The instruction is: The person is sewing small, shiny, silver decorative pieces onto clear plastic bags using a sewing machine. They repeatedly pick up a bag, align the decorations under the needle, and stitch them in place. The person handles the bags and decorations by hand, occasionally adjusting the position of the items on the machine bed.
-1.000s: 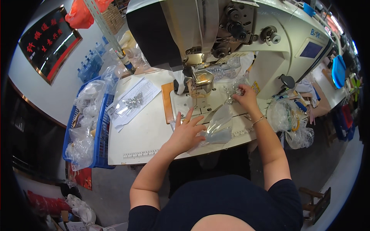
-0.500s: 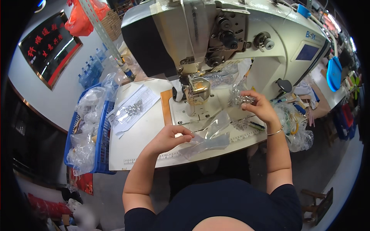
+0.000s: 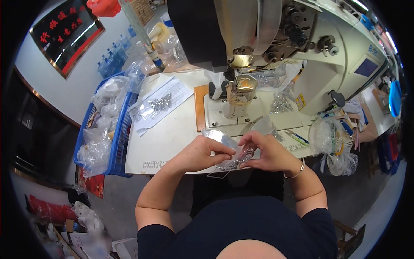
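Clear plastic bag (image 3: 224, 144) with a small metal trim piece (image 3: 236, 160) sits between both hands at the near edge of the desk (image 3: 172, 142), right in front of the person's torso. Left hand (image 3: 199, 154) pinches the bag from the left, fingers narrow on the film. Right hand (image 3: 266, 152) pinches from the right, fingertips closed on bag and trim. Both grips meet almost fingertip to fingertip, so neither hand is nearer. Bag's long axis runs roughly upper-left to lower-right, its lower corner hanging past the desk edge.

Sewing machine (image 3: 276, 47) stands just behind the hands, presser foot area (image 3: 239, 93) well apart from the bag. Bag of metal parts (image 3: 157, 103) lies at left on paper; blue basket (image 3: 116, 138) of bags hangs off the desk's left side. 1 more bundle of plastic bags (image 3: 334, 144) at right.
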Demonstrator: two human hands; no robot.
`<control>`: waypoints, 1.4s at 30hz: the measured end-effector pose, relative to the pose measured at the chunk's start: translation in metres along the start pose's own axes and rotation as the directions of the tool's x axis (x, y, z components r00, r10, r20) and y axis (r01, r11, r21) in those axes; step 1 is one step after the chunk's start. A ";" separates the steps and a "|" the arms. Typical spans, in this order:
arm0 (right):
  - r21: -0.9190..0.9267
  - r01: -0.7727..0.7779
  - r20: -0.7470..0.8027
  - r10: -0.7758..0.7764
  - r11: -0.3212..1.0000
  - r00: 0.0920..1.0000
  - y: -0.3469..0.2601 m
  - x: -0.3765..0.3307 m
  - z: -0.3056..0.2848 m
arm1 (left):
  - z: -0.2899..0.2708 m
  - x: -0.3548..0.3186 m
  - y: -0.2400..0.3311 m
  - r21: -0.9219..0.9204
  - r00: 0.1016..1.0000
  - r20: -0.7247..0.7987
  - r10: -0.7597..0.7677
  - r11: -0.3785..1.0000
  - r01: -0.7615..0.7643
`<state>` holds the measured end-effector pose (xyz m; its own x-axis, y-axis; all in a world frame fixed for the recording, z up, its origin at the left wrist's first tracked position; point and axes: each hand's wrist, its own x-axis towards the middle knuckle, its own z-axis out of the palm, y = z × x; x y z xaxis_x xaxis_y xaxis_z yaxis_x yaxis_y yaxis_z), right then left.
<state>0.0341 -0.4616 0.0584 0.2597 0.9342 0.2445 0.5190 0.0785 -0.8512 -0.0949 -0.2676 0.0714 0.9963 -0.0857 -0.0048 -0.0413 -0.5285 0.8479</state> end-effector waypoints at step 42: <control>-0.385 0.407 -0.388 -0.545 0.829 0.743 0.051 -0.003 0.049 | 0.013 -0.013 -0.004 -0.676 0.963 -0.048 -0.267 0.719 0.165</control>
<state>0.0199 -0.4436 -0.0084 0.2262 0.5163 0.8260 0.8492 0.3109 -0.4269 -0.1091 -0.2757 0.0615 0.9736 0.0994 -0.2052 0.1857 0.1767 0.9666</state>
